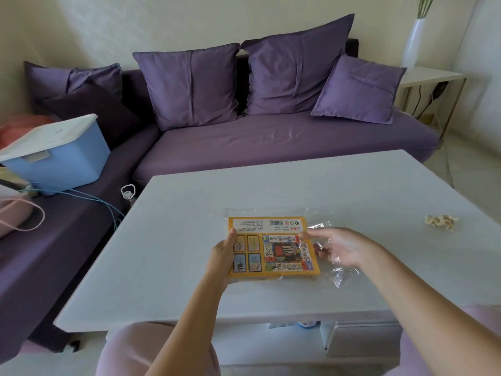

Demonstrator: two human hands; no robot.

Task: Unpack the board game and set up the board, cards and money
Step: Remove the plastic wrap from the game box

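A blue bin (59,156) sits on a purple sofa (271,142) at left. A yellow box (273,248) is on or just above the white counter (189,240), towards its near edge. The left hand (223,251) has its grip closed on the box's left edge, thumb on top. The right hand (341,245) pinches clear wrap (339,275) at the box's right edge. A crumpled scrap (440,221) lies far right.

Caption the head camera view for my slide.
Left hand grips the yellow game box; right hand holds its plastic wrap.
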